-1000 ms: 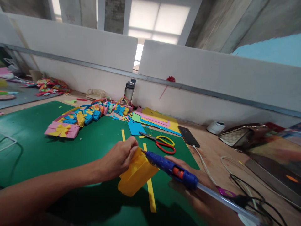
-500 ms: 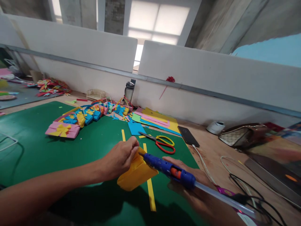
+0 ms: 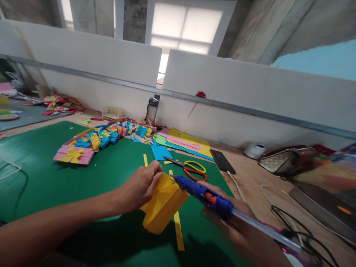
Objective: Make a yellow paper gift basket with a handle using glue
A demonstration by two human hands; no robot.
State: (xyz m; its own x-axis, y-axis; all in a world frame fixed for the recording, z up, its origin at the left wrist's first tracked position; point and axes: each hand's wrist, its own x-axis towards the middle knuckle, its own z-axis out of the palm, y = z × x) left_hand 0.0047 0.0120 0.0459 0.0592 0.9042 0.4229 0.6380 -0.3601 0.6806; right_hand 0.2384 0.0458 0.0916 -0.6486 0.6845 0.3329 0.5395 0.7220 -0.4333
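Observation:
My left hand [image 3: 147,185] is closed on the top edge of a folded yellow paper piece [image 3: 164,207], shaped like a small bag, held above the green mat [image 3: 111,185]. In my right hand [image 3: 225,211] is a blue hot glue gun [image 3: 203,194] with a clear glue stick sticking out of its back. Its nozzle is at the upper right edge of the yellow paper; whether it touches I cannot tell. Beneath lies a yellow paper strip [image 3: 179,231], partly covered by the held piece.
Scissors [image 3: 191,168] with red and yellow handles lie beyond my hands, near a blue paper sheet [image 3: 161,152]. Small decorated paper bags [image 3: 75,154] line the mat's far left. A phone [image 3: 222,161], a handbag [image 3: 289,157] and loose cables [image 3: 300,222] are on the right.
The yellow paper piece has tilted, so more of its side shows. The glue gun has shifted slightly right, its nozzle away from the spot near my left fingers.

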